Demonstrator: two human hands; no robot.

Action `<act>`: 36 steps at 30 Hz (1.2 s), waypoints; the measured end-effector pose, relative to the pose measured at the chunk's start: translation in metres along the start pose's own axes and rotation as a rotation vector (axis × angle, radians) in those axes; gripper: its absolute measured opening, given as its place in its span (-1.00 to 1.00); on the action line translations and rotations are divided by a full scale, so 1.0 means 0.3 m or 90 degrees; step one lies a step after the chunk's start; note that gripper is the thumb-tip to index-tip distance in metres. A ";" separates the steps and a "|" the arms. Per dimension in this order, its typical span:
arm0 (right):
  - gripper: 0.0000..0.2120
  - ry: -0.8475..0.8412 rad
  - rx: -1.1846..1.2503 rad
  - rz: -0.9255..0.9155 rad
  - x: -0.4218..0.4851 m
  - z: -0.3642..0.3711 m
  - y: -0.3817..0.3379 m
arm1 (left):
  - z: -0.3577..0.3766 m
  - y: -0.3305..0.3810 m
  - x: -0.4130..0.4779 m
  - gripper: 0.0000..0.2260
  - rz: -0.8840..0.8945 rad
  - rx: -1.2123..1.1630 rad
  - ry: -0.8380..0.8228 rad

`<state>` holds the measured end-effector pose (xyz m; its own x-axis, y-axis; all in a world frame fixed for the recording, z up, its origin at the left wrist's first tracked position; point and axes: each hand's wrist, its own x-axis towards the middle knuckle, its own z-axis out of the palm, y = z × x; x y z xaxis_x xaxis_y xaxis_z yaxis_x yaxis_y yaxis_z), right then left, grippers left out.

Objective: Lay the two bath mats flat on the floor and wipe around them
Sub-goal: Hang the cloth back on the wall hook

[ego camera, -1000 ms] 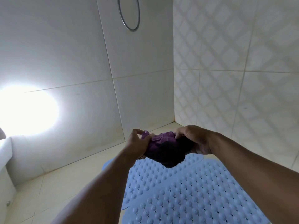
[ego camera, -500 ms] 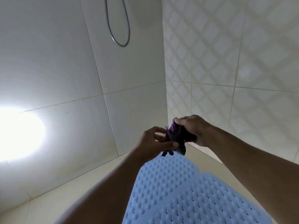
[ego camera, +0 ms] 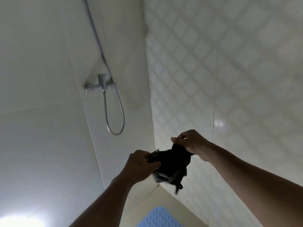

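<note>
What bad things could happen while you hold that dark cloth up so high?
The dark bunched cloth is gripped only at its edges by the left hand and right hand, so it might slip and drop. The view is tilted up at the wall, and only a corner of the blue bumpy bath mat shows, so stepping without looking could mean tripping on it or slipping on the tiled floor.

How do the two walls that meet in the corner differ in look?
The left wall has large plain smooth tiles; the right wall has tiles with a raised diamond pattern. The left wall carries a metal tap with a looping hose; the right wall carries no fitting in view. Both are pale and glossy, and meet behind the dark cloth held by the left hand and right hand.
</note>
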<state>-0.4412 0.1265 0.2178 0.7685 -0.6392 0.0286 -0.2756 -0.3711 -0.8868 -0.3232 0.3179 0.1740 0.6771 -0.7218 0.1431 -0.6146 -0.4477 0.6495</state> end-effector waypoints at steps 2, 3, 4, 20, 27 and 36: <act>-0.70 -0.031 -0.046 -0.002 -0.022 -0.151 -0.225 | -0.203 0.175 0.057 -0.77 0.030 0.001 -0.008; -0.71 -0.036 -0.073 -0.011 -0.038 -0.223 -0.329 | -0.296 0.259 0.080 -0.77 0.033 -0.003 -0.010; -0.72 -0.030 -0.102 -0.023 -0.055 -0.290 -0.426 | -0.380 0.342 0.099 -0.75 0.028 -0.024 -0.026; -0.72 0.131 -0.246 -0.136 -0.385 -0.972 -0.875 | -0.451 1.257 0.180 -0.60 0.208 -0.125 -0.237; -0.69 0.132 -0.239 0.083 -0.589 -1.302 -0.752 | -0.299 1.580 0.215 -0.77 0.225 -0.277 -0.301; -0.72 0.285 -0.192 0.302 -0.970 -1.493 -0.532 | -0.141 1.992 0.159 -0.74 0.441 -0.243 -0.409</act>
<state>-0.8795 0.0702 0.5576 0.2336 -0.9686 -0.0851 -0.7182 -0.1129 -0.6866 -0.6410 0.0383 0.6004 -0.1926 -0.9556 0.2229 -0.5429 0.2930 0.7870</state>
